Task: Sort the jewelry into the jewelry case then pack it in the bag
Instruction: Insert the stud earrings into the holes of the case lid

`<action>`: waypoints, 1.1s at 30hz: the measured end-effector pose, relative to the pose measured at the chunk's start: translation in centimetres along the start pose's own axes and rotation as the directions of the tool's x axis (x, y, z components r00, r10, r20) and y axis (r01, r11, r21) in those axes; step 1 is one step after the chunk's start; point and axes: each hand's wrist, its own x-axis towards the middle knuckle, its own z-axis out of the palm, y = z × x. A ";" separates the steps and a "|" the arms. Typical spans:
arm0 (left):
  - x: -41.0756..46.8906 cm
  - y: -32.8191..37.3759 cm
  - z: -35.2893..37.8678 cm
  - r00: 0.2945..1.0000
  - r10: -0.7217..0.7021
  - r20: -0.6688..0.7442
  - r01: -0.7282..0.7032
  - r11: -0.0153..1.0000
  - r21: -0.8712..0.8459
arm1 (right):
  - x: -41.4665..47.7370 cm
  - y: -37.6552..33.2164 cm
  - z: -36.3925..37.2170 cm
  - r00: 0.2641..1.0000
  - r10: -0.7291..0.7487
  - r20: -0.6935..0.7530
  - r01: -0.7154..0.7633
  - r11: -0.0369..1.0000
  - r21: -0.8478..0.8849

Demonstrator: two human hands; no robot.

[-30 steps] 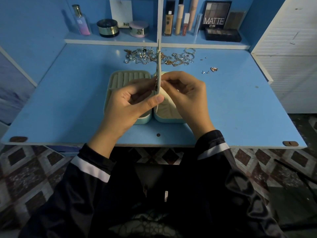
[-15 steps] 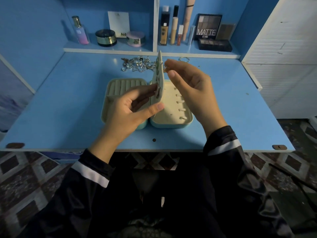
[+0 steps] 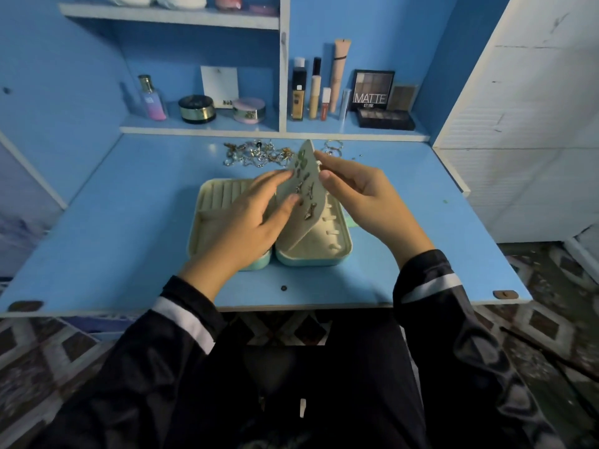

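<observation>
Plainly, "MATTE" is printed in white on the dark eyeshadow palette (image 3: pixel 372 90) propped on the low shelf (image 3: pixel 201 128). A white card (image 3: pixel 220 87) there shows letters beginning "NU", the rest hidden by a pink tin (image 3: pixel 249 110).

A second ago the cream earring flap (image 3: pixel 308 176) stood edge-on with both hands closed on it. Now it leans right and shows a face studded with small earrings. The left hand (image 3: pixel 246 222) lies with near-straight fingers and thumb pressing that face. The right hand (image 3: pixel 363 192) meets the flap's right edge with loosely bent fingertips; whether they pinch it I cannot tell.

The jewelry case (image 3: pixel 207 228) lies open at the middle of the blue desk (image 3: pixel 129 222), nearer its front edge. Loose jewelry (image 3: pixel 256 153) is heaped along the back edge. A white slatted cabinet (image 3: pixel 525 124) stands off the right edge, above a patterned tile floor (image 3: pixel 48 345).
</observation>
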 end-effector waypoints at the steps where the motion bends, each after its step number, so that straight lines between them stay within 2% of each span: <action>1: 0.2 -0.1 0.3 0.999 -0.001 0.043 0.000 1.000 0.022 | -0.2 0.1 -0.2 1.000 0.015 -0.008 -0.015 1.000 0.010; 5: 0.8 -0.6 1.4 0.986 -0.026 0.164 0.011 0.996 0.094 | -0.9 1.3 -0.9 0.998 0.061 -0.029 -0.061 0.998 0.000; 11: 1.1 -0.1 1.8 0.961 -0.051 0.273 -0.016 0.971 0.237 | -2.1 2.9 -0.7 0.984 0.152 -0.096 -0.152 0.988 0.001; 18: 1.4 -0.2 2.2 0.931 -0.032 0.364 -0.105 0.930 0.352 | -2.9 6.0 -0.4 0.967 0.206 -0.148 -0.227 0.964 -0.141; 23: 2.2 0.0 1.8 0.872 -0.104 0.479 -0.146 0.878 0.456 | -3.0 5.6 -0.5 0.992 0.103 -0.074 -0.121 0.940 -0.320; 27: 4.4 0.8 0.8 0.822 -0.141 0.552 -0.190 0.846 0.498 | -2.1 5.6 -1.9 0.999 0.022 -0.024 -0.031 0.874 -0.486; 30: 7.3 1.2 0.2 0.810 -0.111 0.575 -0.229 0.843 0.487 | -0.9 5.5 -3.9 1.000 0.011 -0.024 -0.022 0.864 -0.503; 33: 10.5 1.1 0.6 0.820 -0.065 0.569 -0.229 0.873 0.430 | 1.1 6.2 -5.9 0.993 0.028 -0.116 -0.078 0.892 -0.446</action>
